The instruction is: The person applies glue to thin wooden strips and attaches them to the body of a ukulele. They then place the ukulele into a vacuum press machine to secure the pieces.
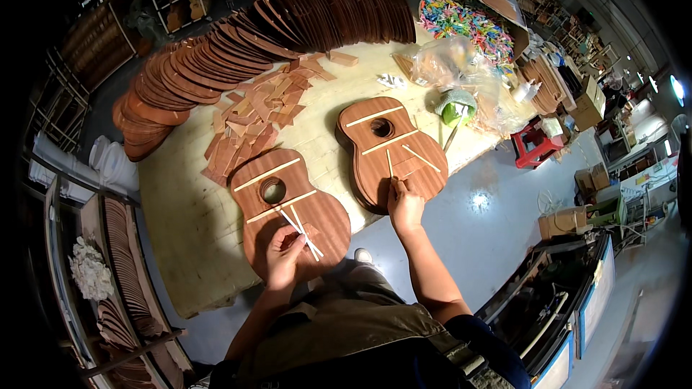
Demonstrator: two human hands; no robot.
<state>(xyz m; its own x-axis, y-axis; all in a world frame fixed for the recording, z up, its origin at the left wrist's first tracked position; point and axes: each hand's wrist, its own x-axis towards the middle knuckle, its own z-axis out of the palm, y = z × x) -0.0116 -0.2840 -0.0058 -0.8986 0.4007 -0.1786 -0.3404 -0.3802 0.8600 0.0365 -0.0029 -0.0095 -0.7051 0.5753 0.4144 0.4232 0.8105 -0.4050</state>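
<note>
Two brown guitar-shaped wooden boards lie side by side, each with a round sound hole and pale crosswise strips. Over the lower part of the left board (328,220), my left hand (284,253) is closed on thin pale wood strips (297,225) that slant away from its fingers. On the right board (364,160), my right hand (405,205) pinches the near end of a pale wood strip (390,163) against the surface. Another short strip (421,158) lies slanted to its right. The right board appears to top a stack. My fingertips partly hide the strip ends.
A pile of flat wood pieces (252,115) lies beyond the left board. Behind it curves a long row of upright guitar-shaped boards (238,43). A box of colourful clips (468,25), plastic bags (443,61) and a green-lined container (455,109) stand at the right. A red stool (533,145) is beside the table.
</note>
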